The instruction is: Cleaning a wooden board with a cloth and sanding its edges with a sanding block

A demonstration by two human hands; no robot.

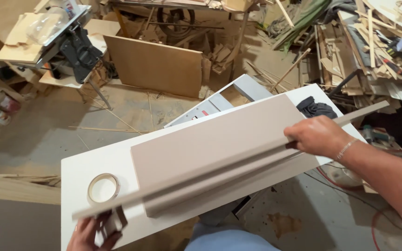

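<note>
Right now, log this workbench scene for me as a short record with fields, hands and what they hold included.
setting: cluttered woodworking shop, sawdust floor
surface: white board over a table saw
right hand: grips a long taupe strip laid along the taupe panel
left hand: holds a small block at the strip's near end
nearby: tape roll, dark cloth

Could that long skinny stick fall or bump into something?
Maybe. The long strip sticks out past the white table at both ends, so swinging it could hit the scrap wood pile. The right hand holds it near one end, so it might tip. It could also knock the tape roll.
</note>
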